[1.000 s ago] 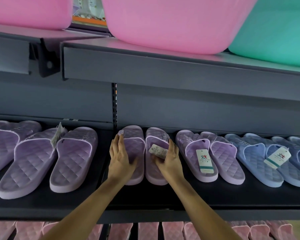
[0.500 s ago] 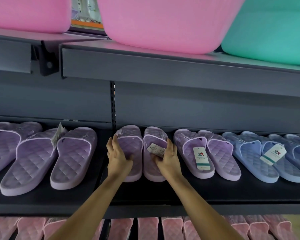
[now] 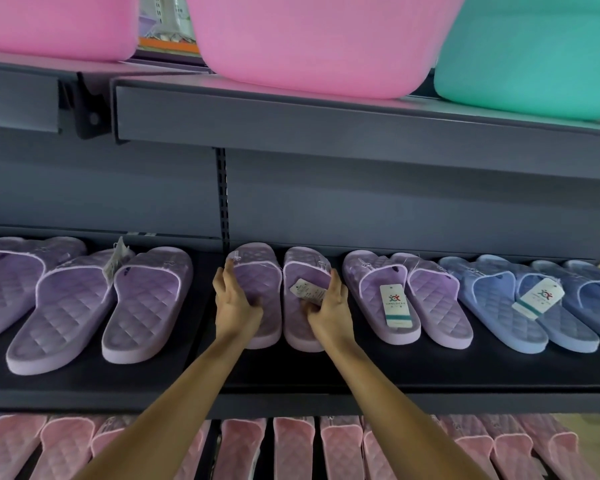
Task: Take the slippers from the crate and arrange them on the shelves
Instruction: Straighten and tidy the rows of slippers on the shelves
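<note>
Lilac slipper pair (image 3: 257, 271): quilted footbeds, pale trim, paper tag (image 3: 307, 291) on one; lies toes-in on the dark middle shelf (image 3: 326, 375). Left hand (image 3: 234, 304) clasps one slipper's outer edge; right hand (image 3: 329, 311) clasps the other's, fingers on the tag. Left of the grip: more lilac slippers (image 3: 142, 306). Right of it: a tagged lilac pair (image 3: 437, 306), then blue slippers (image 3: 499, 306). Above: pink tubs (image 3: 309, 46) and a teal tub (image 3: 534, 57), contents unseen.

light: soft, even, dimmer under shelves | focus: slightly soft | edges: wide-angle bending
</note>
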{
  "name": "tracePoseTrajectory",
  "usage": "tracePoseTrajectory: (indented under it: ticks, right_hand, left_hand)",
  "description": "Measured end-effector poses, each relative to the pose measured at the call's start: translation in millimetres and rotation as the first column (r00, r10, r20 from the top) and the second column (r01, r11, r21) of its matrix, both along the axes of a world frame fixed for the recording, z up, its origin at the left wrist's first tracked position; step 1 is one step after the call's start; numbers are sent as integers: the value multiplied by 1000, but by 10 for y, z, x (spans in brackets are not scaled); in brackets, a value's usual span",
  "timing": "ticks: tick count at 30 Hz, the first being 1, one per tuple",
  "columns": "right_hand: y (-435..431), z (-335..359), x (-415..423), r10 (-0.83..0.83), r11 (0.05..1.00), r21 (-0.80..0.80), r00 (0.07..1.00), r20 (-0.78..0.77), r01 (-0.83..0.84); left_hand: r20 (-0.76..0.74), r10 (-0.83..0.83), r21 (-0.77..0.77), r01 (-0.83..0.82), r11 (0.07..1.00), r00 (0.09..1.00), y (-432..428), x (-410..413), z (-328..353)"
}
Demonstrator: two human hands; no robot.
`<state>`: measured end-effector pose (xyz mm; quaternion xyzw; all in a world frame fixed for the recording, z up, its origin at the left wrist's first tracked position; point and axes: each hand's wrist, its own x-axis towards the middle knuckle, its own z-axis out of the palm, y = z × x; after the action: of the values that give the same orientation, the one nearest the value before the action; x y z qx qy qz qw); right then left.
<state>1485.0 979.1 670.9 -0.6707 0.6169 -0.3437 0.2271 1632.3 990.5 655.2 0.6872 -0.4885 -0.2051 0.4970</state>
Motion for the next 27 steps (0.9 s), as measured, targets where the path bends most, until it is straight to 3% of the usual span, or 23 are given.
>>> tracePoseTrajectory:
  ticks: [12,15,23,27]
  right_hand:
    - [18,-11,47,-49,999,23,998,29,48]
    - [46,4,31,-44,999,10,998,-33,45]
    - [119,198,-1,-27,940,-333,963,-268,-66]
    - [193,269,195,84,922,-332,939,-333,-201]
  left_hand:
    - [42,-68,6,67,998,997,48,56,17]
    - [62,-123,30,121,992,990,106,142,49]
    - [401,-136,-36,164,986,906,498,484,278]
    - [477,-102,-77,157,985,873,662,763,433]
